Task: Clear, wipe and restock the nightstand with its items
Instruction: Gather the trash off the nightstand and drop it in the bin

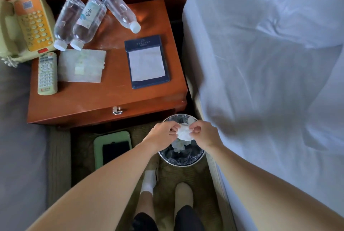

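Observation:
My left hand (164,133) and my right hand (202,133) both pinch a crumpled white tissue (184,132) directly above a round waste bin (181,162) lined with clear plastic, on the floor in front of the nightstand (104,98). On the wooden nightstand lie three clear water bottles (87,20) on their sides, a white remote control (47,73), a flat white wipe (81,65) and a dark blue notepad holder (147,61) with white paper. A beige telephone (24,25) with an orange keypad sits at the far left.
A bed with white sheets (270,81) fills the right side. A grey bed surface (16,137) lies at the left. A dark phone on a green tray (112,148) rests on the floor under the nightstand. My feet stand on the carpet between the beds.

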`<state>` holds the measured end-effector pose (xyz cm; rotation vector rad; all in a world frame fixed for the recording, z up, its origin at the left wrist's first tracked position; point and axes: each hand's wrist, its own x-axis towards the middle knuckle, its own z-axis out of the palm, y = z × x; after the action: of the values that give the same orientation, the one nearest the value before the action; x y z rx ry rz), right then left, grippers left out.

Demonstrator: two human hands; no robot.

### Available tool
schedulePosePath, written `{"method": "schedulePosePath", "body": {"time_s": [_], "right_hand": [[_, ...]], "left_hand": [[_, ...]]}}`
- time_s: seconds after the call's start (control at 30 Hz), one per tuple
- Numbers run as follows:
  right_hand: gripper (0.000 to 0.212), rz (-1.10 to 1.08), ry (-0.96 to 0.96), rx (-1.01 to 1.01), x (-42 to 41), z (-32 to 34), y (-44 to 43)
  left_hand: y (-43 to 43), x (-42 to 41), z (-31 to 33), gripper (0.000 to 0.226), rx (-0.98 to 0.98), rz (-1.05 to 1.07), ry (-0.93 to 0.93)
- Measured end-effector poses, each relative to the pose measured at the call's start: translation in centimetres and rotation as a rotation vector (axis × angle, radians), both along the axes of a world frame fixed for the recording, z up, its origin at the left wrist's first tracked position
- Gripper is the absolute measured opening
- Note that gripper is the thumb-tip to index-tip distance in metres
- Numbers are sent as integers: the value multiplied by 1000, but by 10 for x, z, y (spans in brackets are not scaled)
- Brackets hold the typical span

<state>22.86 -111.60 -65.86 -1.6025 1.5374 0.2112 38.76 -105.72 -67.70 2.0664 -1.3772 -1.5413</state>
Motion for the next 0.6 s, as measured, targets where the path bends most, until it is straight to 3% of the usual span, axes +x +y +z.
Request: {"method": "schedulePosePath", "body": {"time_s": [0.1,0.2,0.6], "right_hand": [[46,100,39,113,-7,-6,7],[50,98,15,139,-10,-3,9],[27,138,-139,-49,41,54,-31]], "left_hand": [[6,-6,-12,57,135,-143,-2],[7,-7,-12,65,155,-179,-8],[-16,43,61,46,-95,-26,-103]]}}
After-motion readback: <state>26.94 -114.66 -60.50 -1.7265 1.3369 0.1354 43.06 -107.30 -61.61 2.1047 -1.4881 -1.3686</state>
